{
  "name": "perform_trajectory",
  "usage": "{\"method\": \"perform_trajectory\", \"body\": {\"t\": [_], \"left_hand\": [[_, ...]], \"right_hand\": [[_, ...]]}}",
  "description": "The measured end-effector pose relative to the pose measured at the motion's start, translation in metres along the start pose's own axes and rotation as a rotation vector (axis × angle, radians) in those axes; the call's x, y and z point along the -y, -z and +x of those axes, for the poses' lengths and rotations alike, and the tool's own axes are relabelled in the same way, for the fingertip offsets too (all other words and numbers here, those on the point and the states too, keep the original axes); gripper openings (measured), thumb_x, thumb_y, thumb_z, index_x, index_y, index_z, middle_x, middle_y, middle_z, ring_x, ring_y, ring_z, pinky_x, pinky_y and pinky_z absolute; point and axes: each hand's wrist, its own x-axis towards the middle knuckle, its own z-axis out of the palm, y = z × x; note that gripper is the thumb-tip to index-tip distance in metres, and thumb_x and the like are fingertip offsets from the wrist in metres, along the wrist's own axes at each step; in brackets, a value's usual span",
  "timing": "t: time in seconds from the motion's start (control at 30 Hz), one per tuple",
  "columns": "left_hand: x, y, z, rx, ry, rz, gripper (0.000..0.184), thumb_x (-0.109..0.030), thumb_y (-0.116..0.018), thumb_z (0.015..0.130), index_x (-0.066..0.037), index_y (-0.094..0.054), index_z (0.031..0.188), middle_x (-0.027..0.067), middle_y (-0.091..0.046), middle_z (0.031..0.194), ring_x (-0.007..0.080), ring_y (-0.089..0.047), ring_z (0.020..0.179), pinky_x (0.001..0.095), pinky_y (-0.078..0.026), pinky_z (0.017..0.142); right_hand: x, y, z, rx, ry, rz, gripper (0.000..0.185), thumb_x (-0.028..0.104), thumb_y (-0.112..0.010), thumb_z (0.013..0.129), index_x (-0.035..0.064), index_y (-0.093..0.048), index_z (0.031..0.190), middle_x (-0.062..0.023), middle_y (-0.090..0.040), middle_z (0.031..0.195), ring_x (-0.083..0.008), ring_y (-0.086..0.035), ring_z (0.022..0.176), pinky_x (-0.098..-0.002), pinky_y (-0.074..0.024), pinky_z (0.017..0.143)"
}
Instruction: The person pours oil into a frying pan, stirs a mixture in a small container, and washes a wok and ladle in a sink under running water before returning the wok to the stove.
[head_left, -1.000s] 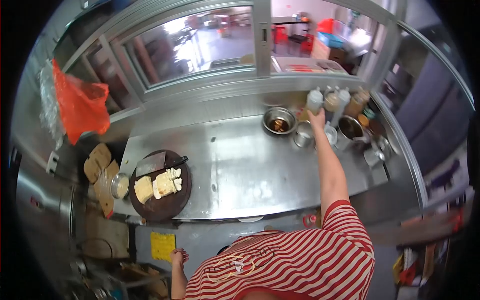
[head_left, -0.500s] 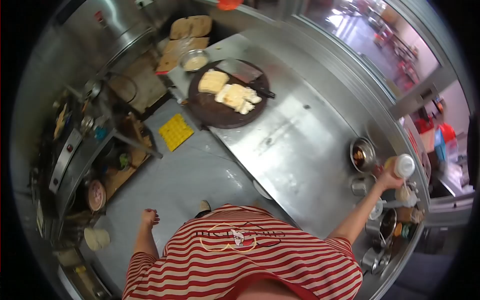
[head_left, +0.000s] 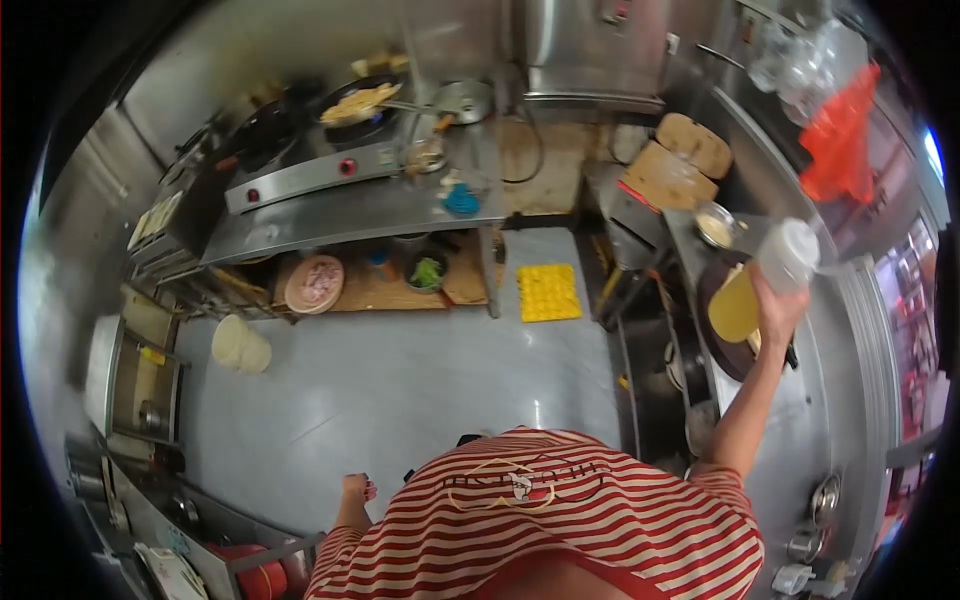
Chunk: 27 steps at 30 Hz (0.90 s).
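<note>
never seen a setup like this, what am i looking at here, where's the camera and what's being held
There is no machine here: a person works with two bare hands. Every picture comes from one camera worn on the head, looking forward and down. The right hand grips a clear plastic squeeze bottle of yellow liquid. The left hand hangs low, with nothing visible in it. Behind the bottle, a round dark board lies on the steel counter, near a small metal bowl. Across the room, a dark pan of yellowish food sits on a stove.
</note>
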Motion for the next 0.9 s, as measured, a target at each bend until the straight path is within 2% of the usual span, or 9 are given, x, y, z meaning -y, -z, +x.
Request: {"method": "perform_trajectory", "body": {"t": [0.2,0.27,0.47,0.6,0.63,0.67,0.73,0.8,0.9], "left_hand": [[-0.039,0.037,0.052,-0.127,-0.059,-0.368,0.016,-0.01,-0.047,0.08,0.002,-0.049,0.091,0.0137,-0.054,0.07,0.0238,-0.055,0.05,0.0356,-0.046,0.042],[-0.059,0.02,0.072,-0.054,-0.102,-0.481,0.019,-0.01,-0.052,0.078,0.001,-0.05,0.093,0.0122,-0.056,0.072,0.0255,-0.058,0.056,0.0359,-0.05,0.046],[-0.129,-0.006,0.116,0.201,-0.008,-0.653,0.017,-0.013,-0.053,0.079,-0.002,-0.051,0.092,0.011,-0.055,0.076,0.0255,-0.059,0.066,0.0369,-0.051,0.056],[-0.162,0.041,0.149,0.052,-0.018,-0.674,0.017,-0.014,-0.052,0.079,-0.001,-0.05,0.091,0.0113,-0.055,0.076,0.0269,-0.057,0.065,0.0383,-0.05,0.057],[-0.155,0.059,0.175,0.006,0.023,-0.712,0.018,-0.015,-0.052,0.08,-0.001,-0.05,0.091,0.0112,-0.054,0.075,0.0268,-0.057,0.064,0.0383,-0.049,0.057],[-0.148,0.078,0.197,-0.031,0.073,-0.757,0.018,-0.015,-0.051,0.08,-0.001,-0.05,0.091,0.0111,-0.054,0.075,0.0267,-0.056,0.063,0.0383,-0.049,0.056],[-0.152,0.114,0.224,-0.081,0.139,-0.865,0.019,-0.016,-0.051,0.08,0.0,-0.049,0.091,0.011,-0.053,0.074,0.0265,-0.055,0.062,0.0382,-0.048,0.055],[-0.184,0.134,0.231,-0.114,0.147,-0.888,0.019,-0.016,-0.051,0.08,0.0,-0.049,0.09,0.0108,-0.053,0.074,0.0262,-0.055,0.061,0.0378,-0.047,0.055],[-0.231,0.142,0.228,-0.167,0.096,-0.863,0.017,-0.014,-0.052,0.08,0.0,-0.05,0.088,0.01,-0.054,0.072,0.0249,-0.056,0.061,0.0357,-0.047,0.052]], "right_hand": [[0.122,-0.207,0.059,0.572,0.119,0.259,0.046,0.021,-0.069,0.064,-0.0011,-0.054,0.101,-0.0062,-0.06,0.09,-0.0144,-0.055,0.084,-0.029,-0.043,0.076],[0.153,-0.278,0.079,0.652,0.163,0.27,0.054,0.028,-0.069,0.059,-0.0006,-0.055,0.102,-0.0111,-0.061,0.093,-0.019,-0.057,0.086,-0.0319,-0.0439,0.077],[0.205,-0.506,0.132,0.822,0.419,-0.033,0.052,0.029,-0.068,0.054,-0.0023,-0.057,0.094,-0.0188,-0.061,0.086,-0.0304,-0.06,0.081,-0.0352,-0.0461,0.074],[0.226,-0.649,0.168,0.998,0.5,-0.324,0.045,0.027,-0.07,0.05,-0.0016,-0.061,0.085,-0.0197,-0.062,0.085,-0.033,-0.06,0.077,-0.0384,-0.0483,0.068],[0.22,-0.692,0.174,0.91,0.572,-0.358,0.035,0.025,-0.071,0.05,-0.0028,-0.061,0.068,-0.021,-0.061,0.073,-0.0353,-0.06,0.069,-0.0381,-0.0485,0.065],[0.226,-0.724,0.184,0.914,0.562,-0.341,0.035,0.025,-0.071,0.05,-0.0028,-0.061,0.068,-0.021,-0.061,0.073,-0.0353,-0.06,0.069,-0.0381,-0.0485,0.065],[0.236,-0.782,0.19,0.99,0.627,-0.621,0.042,0.022,-0.073,0.046,0.0019,-0.064,0.081,-0.0157,-0.063,0.085,-0.0299,-0.061,0.081,-0.036,-0.0509,0.069],[0.241,-0.844,0.192,0.974,0.664,-0.669,0.036,0.02,-0.073,0.049,0.0052,-0.065,0.08,-0.0112,-0.063,0.085,-0.0262,-0.062,0.082,-0.0346,-0.0511,0.068],[0.261,-0.918,0.178,1.01,0.942,-0.897,0.032,0.018,-0.072,0.056,0.0094,-0.065,0.086,-0.0078,-0.063,0.09,-0.0225,-0.062,0.085,-0.0339,-0.05,0.067]]}}
